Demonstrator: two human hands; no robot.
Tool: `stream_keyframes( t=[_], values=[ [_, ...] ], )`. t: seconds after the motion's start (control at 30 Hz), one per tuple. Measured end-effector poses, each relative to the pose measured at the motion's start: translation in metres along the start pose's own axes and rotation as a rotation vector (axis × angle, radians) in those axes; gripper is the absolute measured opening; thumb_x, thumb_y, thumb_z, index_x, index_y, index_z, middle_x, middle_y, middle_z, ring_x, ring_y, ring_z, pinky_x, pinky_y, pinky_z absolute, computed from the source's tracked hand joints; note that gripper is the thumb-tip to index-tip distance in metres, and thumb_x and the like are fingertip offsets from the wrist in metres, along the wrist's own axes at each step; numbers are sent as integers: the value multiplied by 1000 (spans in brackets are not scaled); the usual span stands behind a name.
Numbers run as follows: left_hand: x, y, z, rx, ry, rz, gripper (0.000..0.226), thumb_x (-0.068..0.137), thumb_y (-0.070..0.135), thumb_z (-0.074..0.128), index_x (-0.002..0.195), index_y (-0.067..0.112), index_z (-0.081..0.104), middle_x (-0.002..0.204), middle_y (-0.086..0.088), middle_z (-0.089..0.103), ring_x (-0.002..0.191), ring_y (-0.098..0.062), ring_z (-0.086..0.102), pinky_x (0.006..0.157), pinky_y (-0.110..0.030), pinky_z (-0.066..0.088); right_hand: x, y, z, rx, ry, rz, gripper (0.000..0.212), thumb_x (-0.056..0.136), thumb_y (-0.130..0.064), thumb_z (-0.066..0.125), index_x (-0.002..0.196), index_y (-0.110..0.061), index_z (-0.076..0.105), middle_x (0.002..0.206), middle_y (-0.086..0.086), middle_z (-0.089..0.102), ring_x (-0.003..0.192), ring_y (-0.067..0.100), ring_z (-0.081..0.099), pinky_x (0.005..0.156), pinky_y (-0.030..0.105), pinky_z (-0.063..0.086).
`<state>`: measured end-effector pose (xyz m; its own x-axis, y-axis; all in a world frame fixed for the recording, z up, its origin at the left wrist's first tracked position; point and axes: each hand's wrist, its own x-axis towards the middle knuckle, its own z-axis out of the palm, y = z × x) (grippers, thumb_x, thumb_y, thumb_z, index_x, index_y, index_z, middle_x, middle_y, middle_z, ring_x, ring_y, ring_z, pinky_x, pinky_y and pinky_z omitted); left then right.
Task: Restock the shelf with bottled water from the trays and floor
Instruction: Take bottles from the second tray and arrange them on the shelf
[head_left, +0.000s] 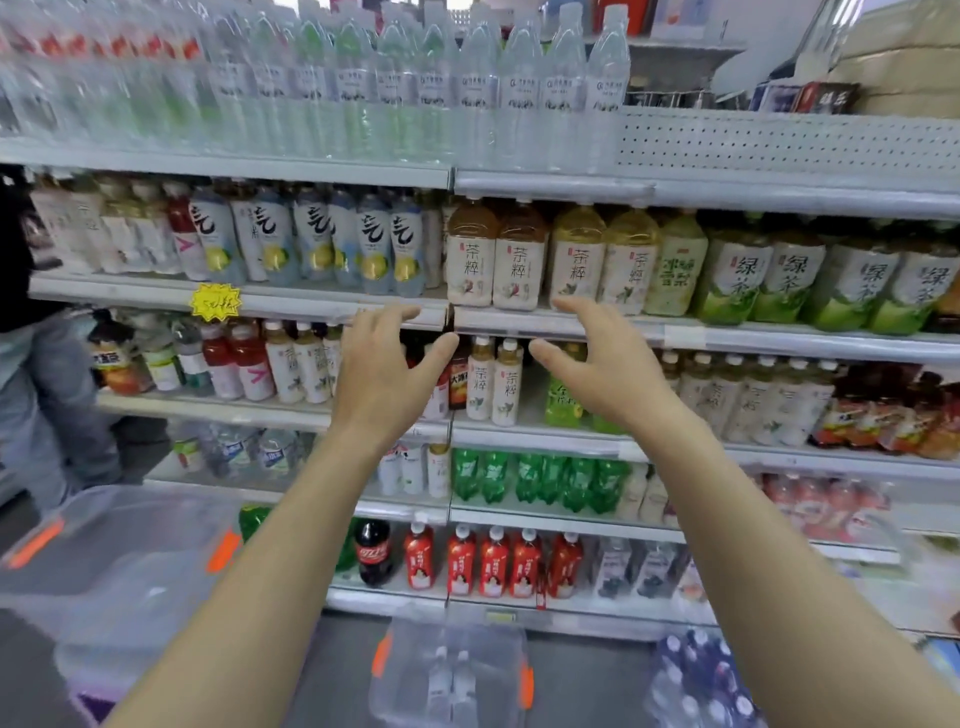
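Observation:
Clear water bottles (483, 88) stand in a row on the top shelf (779, 192), whose right part is bare. My left hand (387, 374) and my right hand (602, 358) are raised side by side in front of the tea shelves, fingers spread, each holding nothing. On the floor below, a clear plastic tray (452, 670) with orange latches holds two water bottles. A shrink-wrapped pack of water bottles (701, 686) lies on the floor at the lower right.
A large clear bin (119, 561) with orange clips stands at the left. A person in jeans (52, 405) stands at the far left. Shelves of tea, soda and juice bottles fill the middle rows. Boxes (810, 96) sit at the upper right.

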<state>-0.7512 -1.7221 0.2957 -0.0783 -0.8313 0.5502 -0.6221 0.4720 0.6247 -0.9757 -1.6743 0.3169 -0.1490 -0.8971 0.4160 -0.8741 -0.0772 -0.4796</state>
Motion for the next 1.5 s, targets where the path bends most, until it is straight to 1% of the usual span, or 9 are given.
stream_keyframes(
  t=[0.1,0.3,0.37,0.57,0.7,0.8,1.0,1.3,1.5],
  values=[
    [6,-28,6,-5,-4,0,53,93,48,61,136,17,55,136,1,51,119,-4,38,95,-17,24,5,-2,31,7,-18,21,64,96,-55,58,152,-29,39,153,-3,45,142,18,40,108,36,39],
    [31,-93,30,26,-99,-28,55,91,49,63,133,14,57,135,-3,52,131,-22,42,106,-28,31,33,-4,95,-56,-83,87,66,96,-54,59,153,-28,37,152,1,46,140,19,41,106,37,41],
    [40,-115,42,33,-138,-37,56,91,50,62,134,15,56,137,-3,50,131,-22,42,107,-33,33,42,-1,117,-74,-105,125,67,96,-55,59,153,-30,37,150,3,46,137,22,43,103,37,42],
    [51,-163,88,23,-292,-118,56,92,50,62,139,21,52,143,1,43,136,-19,33,106,-29,28,57,21,175,-98,-198,233,66,96,-53,59,154,-32,35,154,2,42,141,22,39,108,39,40],
    [43,-194,126,56,-408,-163,53,91,48,63,136,20,53,140,-3,46,133,-23,37,101,-26,28,59,47,213,-117,-269,295,65,95,-52,61,153,-31,38,151,3,44,138,24,42,101,38,41],
    [30,-221,160,82,-464,-228,55,91,45,65,136,17,54,140,-7,48,132,-28,39,106,-35,33,56,75,247,-108,-337,320,65,95,-49,63,152,-29,39,146,6,48,135,27,44,98,36,40],
    [-22,-291,240,152,-574,-352,53,87,49,63,126,13,61,125,-9,56,118,-31,48,102,-39,39,32,146,343,-77,-539,371,66,94,-45,66,151,-25,42,144,9,50,132,32,47,103,39,41],
    [-148,-459,383,229,-787,-615,54,92,42,65,137,14,54,140,-10,46,132,-30,38,109,-39,34,-53,283,556,-108,-963,457,65,98,-51,56,154,-24,35,154,7,41,143,27,38,114,41,37],
    [-248,-581,488,267,-947,-751,63,91,49,64,142,15,48,138,-14,49,131,-32,42,109,-38,33,-130,377,708,-80,-1143,580,66,98,-47,59,152,-16,37,150,12,47,136,31,47,105,38,41]
  ],
)
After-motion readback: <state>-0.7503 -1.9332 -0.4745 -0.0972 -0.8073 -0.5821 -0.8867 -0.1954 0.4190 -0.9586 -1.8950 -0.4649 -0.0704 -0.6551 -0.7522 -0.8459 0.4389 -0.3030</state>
